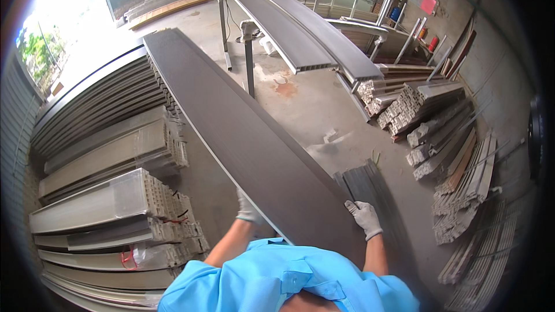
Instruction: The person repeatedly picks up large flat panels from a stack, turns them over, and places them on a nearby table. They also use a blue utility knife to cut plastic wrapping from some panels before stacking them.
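Note:
A long, wide dark-brown panel (248,138) runs from my body out toward the far left, carried between my two gloved hands. My left hand (247,207), in a light grey glove, grips its left edge; the fingers are partly hidden by the panel. On the opposite edge, my right hand (364,218) has the thumb on the top face, while its other fingers are partly out of sight beneath. The panel's far end overlaps the corner of a stack of dark panels (104,98) on the left.
Bundles of wrapped pale profiles (92,208) line the left side. Two grey panels (283,29) rest on a metal stand (250,69) ahead. Cut profiles (419,104) lie along the right wall. Dark strips (376,196) are on the floor beside my right hand.

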Motion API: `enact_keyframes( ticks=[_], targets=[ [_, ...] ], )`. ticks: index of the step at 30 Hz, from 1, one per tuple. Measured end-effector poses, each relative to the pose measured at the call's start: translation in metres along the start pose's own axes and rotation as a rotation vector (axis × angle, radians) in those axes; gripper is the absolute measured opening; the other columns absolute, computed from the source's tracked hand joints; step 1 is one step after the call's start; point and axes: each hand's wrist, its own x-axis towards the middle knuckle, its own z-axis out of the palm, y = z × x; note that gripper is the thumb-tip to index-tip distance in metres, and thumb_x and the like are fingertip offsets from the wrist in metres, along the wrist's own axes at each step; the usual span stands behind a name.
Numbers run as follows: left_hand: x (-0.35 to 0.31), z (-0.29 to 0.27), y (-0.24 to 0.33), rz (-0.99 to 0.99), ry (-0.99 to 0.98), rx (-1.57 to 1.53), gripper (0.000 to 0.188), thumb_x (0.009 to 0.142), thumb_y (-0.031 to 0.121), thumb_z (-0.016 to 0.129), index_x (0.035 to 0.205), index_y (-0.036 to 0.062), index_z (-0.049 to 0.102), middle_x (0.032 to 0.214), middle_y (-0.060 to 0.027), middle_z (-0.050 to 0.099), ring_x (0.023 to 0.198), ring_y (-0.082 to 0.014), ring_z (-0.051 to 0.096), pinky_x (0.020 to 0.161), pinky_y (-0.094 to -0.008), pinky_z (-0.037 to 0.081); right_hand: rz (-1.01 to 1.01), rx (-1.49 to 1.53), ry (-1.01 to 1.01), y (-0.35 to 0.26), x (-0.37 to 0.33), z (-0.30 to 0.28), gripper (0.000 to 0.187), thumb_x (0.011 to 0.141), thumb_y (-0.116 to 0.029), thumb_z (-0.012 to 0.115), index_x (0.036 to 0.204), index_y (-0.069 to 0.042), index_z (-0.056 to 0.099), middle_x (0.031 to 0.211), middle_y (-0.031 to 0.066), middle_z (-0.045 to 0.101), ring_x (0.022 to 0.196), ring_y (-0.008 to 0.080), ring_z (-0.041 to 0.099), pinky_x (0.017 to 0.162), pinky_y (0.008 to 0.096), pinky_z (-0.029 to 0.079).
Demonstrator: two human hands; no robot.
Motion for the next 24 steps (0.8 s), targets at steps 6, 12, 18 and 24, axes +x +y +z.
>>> enact_keyframes(
  ticks=[6, 12, 18, 24],
  targets=[
    [0.051, 0.051, 0.105, -0.077, -0.217, 0.012, 0.1, 0.074, 0.075, 0.063, 0.139, 0.0021, 0.042, 0.132, -0.0146, 0.052, 0.119, -0.0329, 0.05, 0.1, -0.0505, 0.043, -0.154, 0.094, 0.242, -0.088, 0.048, -0.027, 0.071, 0.073, -0.073, 0.064, 0.087, -0.004, 0.072, 0.073, 0.0178, 0.067, 0.074, 0.0363, 0.067, 0.063, 0.0432, 0.049],
    [0.135, 0.081, 0.19, -0.016, -0.336, 0.025, 0.069, 0.08, 0.048, 0.075, 0.128, 0.0035, 0.053, 0.121, -0.012, 0.06, 0.111, -0.029, 0.057, 0.094, -0.0436, 0.049, -0.324, 0.077, 0.614, -0.219, 0.061, -0.041, 0.069, 0.073, -0.069, 0.068, 0.088, -0.002, 0.071, 0.071, 0.0157, 0.068, 0.07, 0.0348, 0.068, 0.063, 0.0414, 0.05],
    [0.201, 0.102, 0.271, 0.07, -0.487, -0.015, 0.052, 0.085, 0.038, 0.072, 0.122, 0.0026, 0.06, 0.115, -0.0095, 0.066, 0.105, -0.0224, 0.062, 0.093, -0.0362, 0.05, -0.283, 0.214, 0.61, -0.308, 0.067, -0.054, 0.066, 0.073, -0.062, 0.074, 0.082, 0.003, 0.068, 0.064, 0.0096, 0.066, 0.06, 0.0168, 0.063, 0.059, 0.0338, 0.049],
    [0.207, 0.15, 0.335, 0.234, -0.629, -0.018, 0.052, 0.086, 0.036, 0.07, 0.123, 0.0004, 0.059, 0.114, -0.0106, 0.067, 0.103, -0.0227, 0.064, 0.092, -0.0357, 0.051, -0.424, 0.232, 0.583, -0.346, 0.077, -0.059, 0.064, 0.077, -0.059, 0.075, 0.087, 0.003, 0.063, 0.071, 0.0051, 0.064, 0.067, 0.0117, 0.059, 0.063, 0.0288, 0.048]
  ],
)
